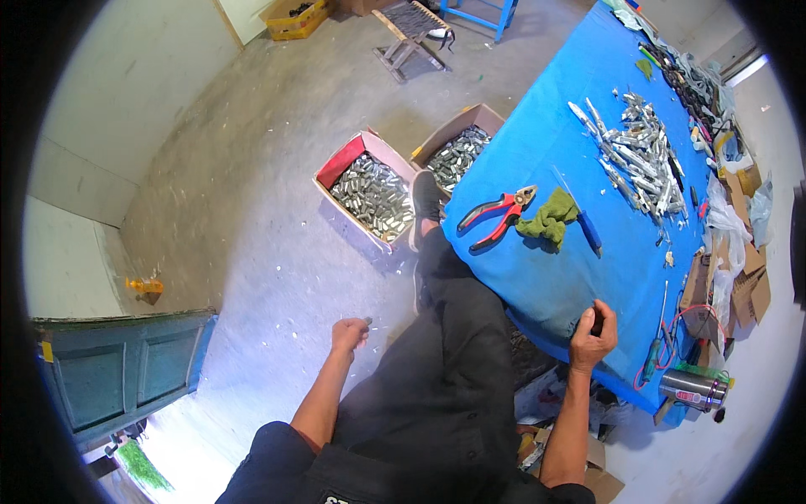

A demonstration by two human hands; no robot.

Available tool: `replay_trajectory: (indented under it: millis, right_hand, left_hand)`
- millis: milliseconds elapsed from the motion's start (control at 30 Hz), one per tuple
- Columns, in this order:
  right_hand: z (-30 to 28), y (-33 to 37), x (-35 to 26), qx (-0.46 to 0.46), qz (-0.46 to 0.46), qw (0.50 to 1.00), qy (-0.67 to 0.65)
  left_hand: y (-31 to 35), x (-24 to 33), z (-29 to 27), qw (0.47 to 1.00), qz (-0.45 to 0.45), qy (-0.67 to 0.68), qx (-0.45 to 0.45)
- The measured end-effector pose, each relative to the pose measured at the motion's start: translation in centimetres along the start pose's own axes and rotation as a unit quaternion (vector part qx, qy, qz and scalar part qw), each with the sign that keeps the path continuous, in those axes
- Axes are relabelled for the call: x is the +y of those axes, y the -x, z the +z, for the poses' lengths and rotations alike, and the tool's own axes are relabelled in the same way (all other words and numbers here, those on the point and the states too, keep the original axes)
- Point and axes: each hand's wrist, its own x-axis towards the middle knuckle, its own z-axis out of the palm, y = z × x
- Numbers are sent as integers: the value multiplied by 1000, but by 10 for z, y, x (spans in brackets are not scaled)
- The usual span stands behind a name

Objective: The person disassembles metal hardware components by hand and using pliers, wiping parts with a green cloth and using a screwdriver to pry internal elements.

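Note:
My left hand is closed above the floor, left of my lap, with a small dark tip showing at its fingers. My right hand curls at the near edge of the blue-covered table; something dark shows between thumb and fingers, too small to name. Farther up the cloth lie red-and-black pliers, a crumpled green cloth and a blue-handled screwdriver. Behind them is a heap of silvery, torn-looking slim pieces.
Two cardboard boxes, one red-lined and one brown, hold many small metal cylinders on the floor. A steel flask lies at the table's right corner, near red wires. A folding stool stands ahead; a teal door is left.

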Motion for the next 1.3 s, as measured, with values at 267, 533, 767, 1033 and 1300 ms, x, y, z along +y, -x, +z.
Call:
replay_trajectory:
  millis: [267, 533, 767, 1033, 1300]
  right_hand:
    - [-1, 1, 6, -17, 18, 1000, 10]
    - [1, 0, 2, -16, 17, 1000, 19]
    - [-4, 6, 3, -20, 32, 999, 31]
    - [0, -8, -10, -19, 18, 999, 23]
    - [-2, -7, -13, 1, 24, 1000, 14]
  left_hand:
    - [-30, 128, 41, 989, 129, 65, 25]
    - [-17, 83, 60, 995, 94, 28, -34]
    - [2, -5, 47, 998, -5, 13, -65]
    - [-8, 23, 30, 996, 45, 26, -67]
    - [40, 145, 63, 966, 253, -9, -50]
